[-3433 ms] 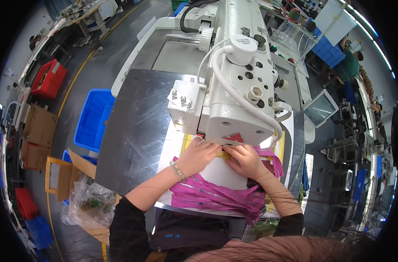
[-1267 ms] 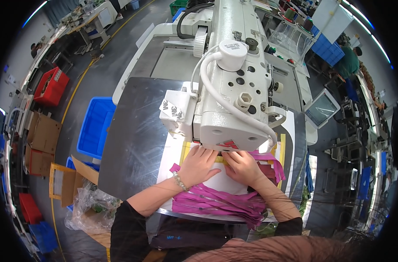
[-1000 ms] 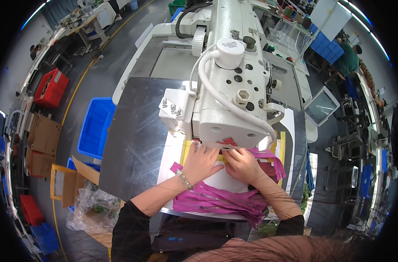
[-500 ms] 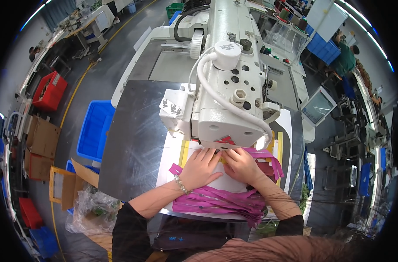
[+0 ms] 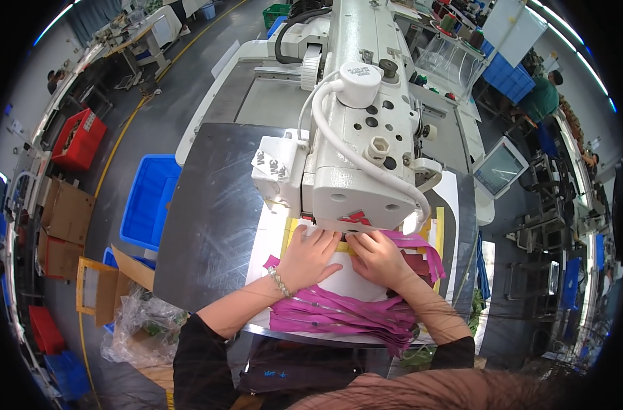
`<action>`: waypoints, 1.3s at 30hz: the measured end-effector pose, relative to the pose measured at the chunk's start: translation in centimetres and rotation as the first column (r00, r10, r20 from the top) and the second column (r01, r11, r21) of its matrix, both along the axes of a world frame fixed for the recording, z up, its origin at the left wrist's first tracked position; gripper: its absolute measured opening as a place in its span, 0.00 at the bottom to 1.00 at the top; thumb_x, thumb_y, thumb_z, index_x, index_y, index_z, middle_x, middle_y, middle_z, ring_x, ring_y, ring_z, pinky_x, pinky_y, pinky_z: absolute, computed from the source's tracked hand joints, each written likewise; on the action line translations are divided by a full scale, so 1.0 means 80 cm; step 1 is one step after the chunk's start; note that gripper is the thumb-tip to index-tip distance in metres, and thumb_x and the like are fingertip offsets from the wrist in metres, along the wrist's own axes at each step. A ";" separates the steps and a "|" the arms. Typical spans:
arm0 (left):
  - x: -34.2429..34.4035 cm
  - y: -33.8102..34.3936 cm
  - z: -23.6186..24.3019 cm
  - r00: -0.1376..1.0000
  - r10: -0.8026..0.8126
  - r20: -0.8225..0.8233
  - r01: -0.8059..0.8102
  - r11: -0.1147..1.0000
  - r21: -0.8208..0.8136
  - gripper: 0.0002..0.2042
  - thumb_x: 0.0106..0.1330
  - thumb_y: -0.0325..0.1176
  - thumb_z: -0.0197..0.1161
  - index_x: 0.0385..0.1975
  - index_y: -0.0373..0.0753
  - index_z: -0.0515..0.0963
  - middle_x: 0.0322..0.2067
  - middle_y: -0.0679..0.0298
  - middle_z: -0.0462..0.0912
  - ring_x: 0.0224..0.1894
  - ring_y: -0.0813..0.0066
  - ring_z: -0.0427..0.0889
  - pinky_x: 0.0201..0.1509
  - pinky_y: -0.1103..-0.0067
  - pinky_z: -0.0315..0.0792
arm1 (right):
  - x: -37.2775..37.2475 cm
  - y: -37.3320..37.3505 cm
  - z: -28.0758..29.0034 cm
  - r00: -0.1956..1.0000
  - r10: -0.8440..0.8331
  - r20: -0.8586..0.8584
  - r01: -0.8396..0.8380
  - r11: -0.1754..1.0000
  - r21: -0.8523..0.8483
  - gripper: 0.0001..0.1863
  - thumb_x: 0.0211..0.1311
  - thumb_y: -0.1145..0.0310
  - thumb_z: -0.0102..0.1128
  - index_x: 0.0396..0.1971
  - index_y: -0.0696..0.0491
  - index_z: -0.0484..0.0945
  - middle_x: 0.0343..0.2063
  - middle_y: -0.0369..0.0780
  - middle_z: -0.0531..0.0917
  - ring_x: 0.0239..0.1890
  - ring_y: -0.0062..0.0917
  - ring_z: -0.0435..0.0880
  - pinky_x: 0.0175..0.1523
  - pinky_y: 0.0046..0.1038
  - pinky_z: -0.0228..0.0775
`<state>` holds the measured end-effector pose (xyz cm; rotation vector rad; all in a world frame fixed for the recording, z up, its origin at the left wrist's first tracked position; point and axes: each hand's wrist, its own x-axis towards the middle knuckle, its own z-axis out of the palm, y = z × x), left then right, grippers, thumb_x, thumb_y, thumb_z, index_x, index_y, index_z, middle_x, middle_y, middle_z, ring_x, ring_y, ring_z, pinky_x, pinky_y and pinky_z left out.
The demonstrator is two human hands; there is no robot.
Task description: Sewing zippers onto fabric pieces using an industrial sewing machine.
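Under the head of the white sewing machine [image 5: 356, 198], my left hand [image 5: 308, 260] lies flat, fingers stretched forward and thumb apart. Beside it my right hand [image 5: 376, 260] has its fingers bent together, fingertips at the yellow-edged template [image 5: 438, 239] beneath the head; what they hold, if anything, is hidden. A pile of magenta zipper strips [image 5: 339, 318] lies on the white board [image 5: 257, 253] just below both hands, and more magenta strips [image 5: 431, 256] lie to the right, over a maroon piece [image 5: 417, 266].
The metal table [image 5: 199, 239] carries the machine. At left stand a blue crate [image 5: 144, 205], a red crate [image 5: 79, 140], cardboard boxes [image 5: 65, 225] and crumpled plastic [image 5: 137, 328]. A touchscreen [image 5: 499, 171] is at right, with a co-worker in green [image 5: 540, 96] beyond.
Since the earliest frame my left hand has straightened and flattened, its thumb moving out from the fingers. My right hand stays at much the same place. The view has shifted slightly.
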<state>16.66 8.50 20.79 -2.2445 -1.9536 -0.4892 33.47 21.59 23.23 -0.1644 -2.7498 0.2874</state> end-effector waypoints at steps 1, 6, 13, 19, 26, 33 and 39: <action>0.000 0.000 0.000 1.000 -0.001 -0.001 0.001 1.000 -0.002 0.31 0.56 0.52 0.61 0.54 0.35 0.70 0.50 0.60 0.74 0.52 0.68 0.71 0.54 0.60 0.63 | 0.000 0.000 0.000 1.000 0.003 -0.003 -0.003 1.000 -0.003 0.23 0.40 0.74 0.63 0.42 0.60 0.75 0.36 0.39 0.75 0.39 0.30 0.75 0.44 0.28 0.73; 0.002 0.003 0.002 0.999 0.019 -0.039 -0.018 1.000 0.020 0.28 0.57 0.50 0.61 0.53 0.36 0.71 0.49 0.62 0.74 0.50 0.71 0.71 0.49 0.62 0.64 | 0.001 0.000 -0.002 1.000 -0.006 -0.027 0.006 1.000 0.008 0.22 0.41 0.74 0.62 0.42 0.60 0.75 0.36 0.39 0.75 0.39 0.30 0.75 0.43 0.28 0.73; 0.005 0.007 -0.004 0.996 0.048 -0.079 -0.043 0.997 0.056 0.23 0.57 0.43 0.62 0.51 0.38 0.72 0.48 0.65 0.74 0.49 0.74 0.71 0.44 0.66 0.64 | 0.001 -0.001 -0.006 0.999 -0.013 -0.034 0.013 1.000 0.008 0.21 0.43 0.74 0.62 0.42 0.61 0.76 0.35 0.39 0.76 0.36 0.30 0.75 0.43 0.27 0.73; 0.005 0.010 -0.008 0.984 0.077 -0.162 -0.055 0.989 0.134 0.17 0.58 0.37 0.58 0.47 0.39 0.76 0.46 0.68 0.76 0.49 0.75 0.72 0.44 0.69 0.65 | 0.001 -0.001 -0.004 0.999 -0.017 -0.035 0.018 1.000 0.013 0.21 0.43 0.74 0.62 0.42 0.61 0.76 0.35 0.39 0.76 0.35 0.29 0.75 0.42 0.27 0.74; 0.005 0.009 -0.007 0.984 0.078 -0.158 -0.056 0.989 0.140 0.17 0.58 0.34 0.54 0.47 0.39 0.76 0.46 0.68 0.76 0.49 0.76 0.73 0.45 0.72 0.65 | 0.001 -0.001 -0.003 0.999 -0.007 -0.045 0.008 1.000 0.017 0.21 0.43 0.74 0.62 0.42 0.61 0.76 0.34 0.39 0.76 0.35 0.29 0.75 0.42 0.27 0.74; 0.006 0.009 -0.008 0.987 0.069 -0.143 -0.053 0.992 0.118 0.17 0.58 0.33 0.54 0.47 0.38 0.76 0.46 0.66 0.76 0.48 0.75 0.73 0.46 0.74 0.64 | -0.001 0.000 -0.007 0.998 -0.002 -0.066 0.004 0.999 0.035 0.21 0.43 0.74 0.62 0.42 0.61 0.76 0.35 0.39 0.76 0.36 0.29 0.76 0.43 0.27 0.74; 0.007 0.007 -0.005 0.987 0.075 -0.140 -0.056 0.989 0.133 0.18 0.57 0.33 0.53 0.48 0.37 0.75 0.45 0.65 0.76 0.47 0.74 0.74 0.48 0.73 0.65 | -0.001 -0.002 -0.004 0.998 0.002 -0.056 0.000 1.000 0.027 0.22 0.41 0.74 0.62 0.42 0.60 0.76 0.36 0.40 0.75 0.38 0.30 0.75 0.43 0.28 0.74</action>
